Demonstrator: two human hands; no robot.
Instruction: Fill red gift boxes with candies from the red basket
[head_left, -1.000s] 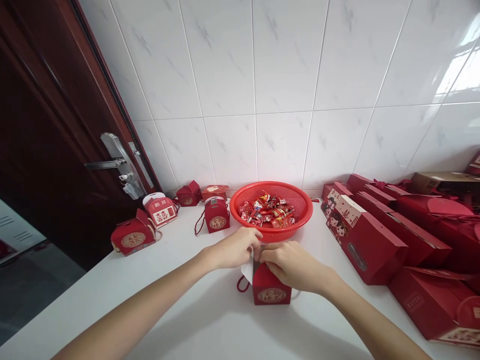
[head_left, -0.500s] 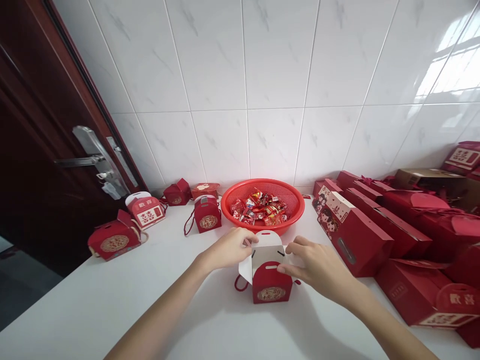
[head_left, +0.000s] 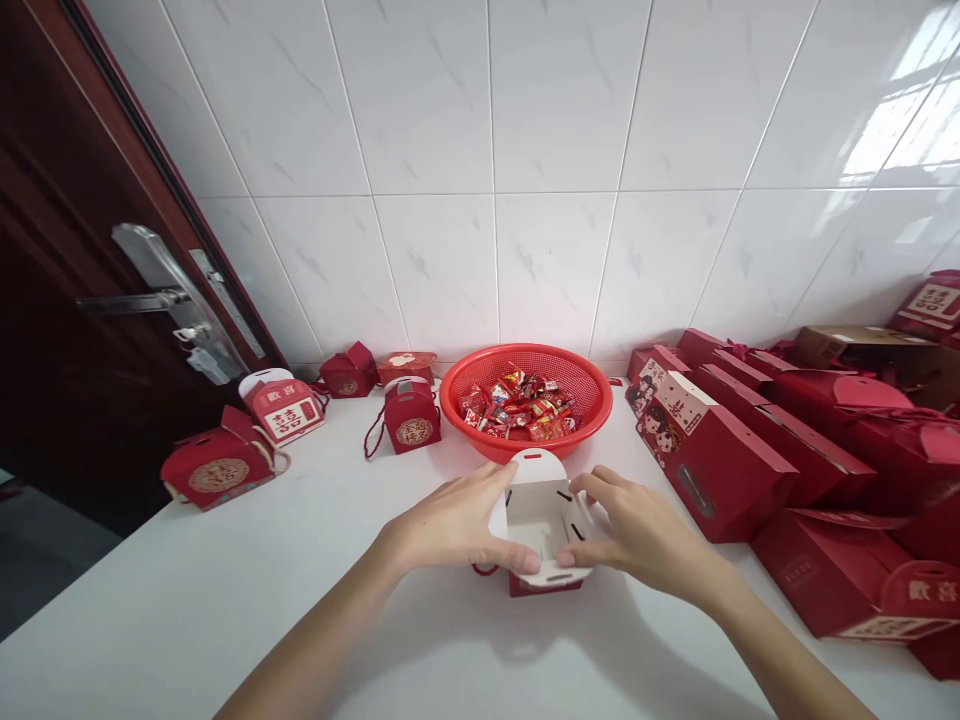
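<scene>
A small red gift box (head_left: 545,587) with a white inside stands upright on the table in front of me, its top flaps spread and dark cord ends showing inside. My left hand (head_left: 466,522) spans its left side, thumb pressed on the front flap and fingers at the rear flap. Opposite it, my right hand (head_left: 628,530) grips the right side, its thumb on the same front flap. That flap is folded outward toward me. Part of a red cord loop (head_left: 485,569) shows below my left hand. Behind the box sits a red plastic basket (head_left: 450,405) holding wrapped candies (head_left: 517,405).
Several red gift boxes (head_left: 414,425) with cord handles stand at the back left. Larger red boxes (head_left: 720,460) crowd the right side, with an open cardboard box (head_left: 847,336) behind them. A tiled wall (head_left: 555,260) bounds the white table (head_left: 360,620); a dark door (head_left: 67,200) is left.
The front flap has gone from upright to folded outward. My left hand has come forward, its thumb now on that flap, and my right thumb has lowered with it. The view has shifted slightly.
</scene>
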